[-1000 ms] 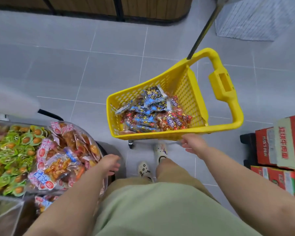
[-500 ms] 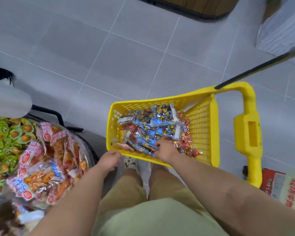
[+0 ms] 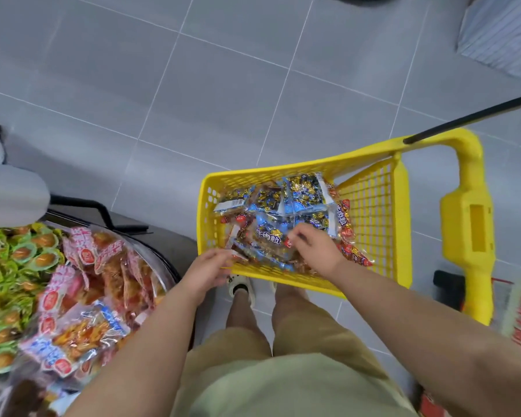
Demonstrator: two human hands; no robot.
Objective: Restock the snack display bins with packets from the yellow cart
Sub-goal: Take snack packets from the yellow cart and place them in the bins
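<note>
Both forearms reach forward and down from the near edge, the person standing just behind the yellow cart [image 3: 373, 203] on the grey tiled floor [image 3: 223, 85]. The right hand [image 3: 313, 251] is inside the cart, wrist bent downward, its fingers [image 3: 298, 236] curled onto the heap of packets [image 3: 301, 194] and pinching a blue packet [image 3: 268, 236] near the top of the pile. The left hand [image 3: 208, 267] sits at the cart's near left corner, fingers stretched over the rim and touching the end of a packet; whether they grip it I cannot tell, since that spot is blurred. To the left, well apart from the cart, the display bins [image 3: 163, 266] hold red-and-pink packets [image 3: 97, 281] and green packets [image 3: 12, 266].
</note>
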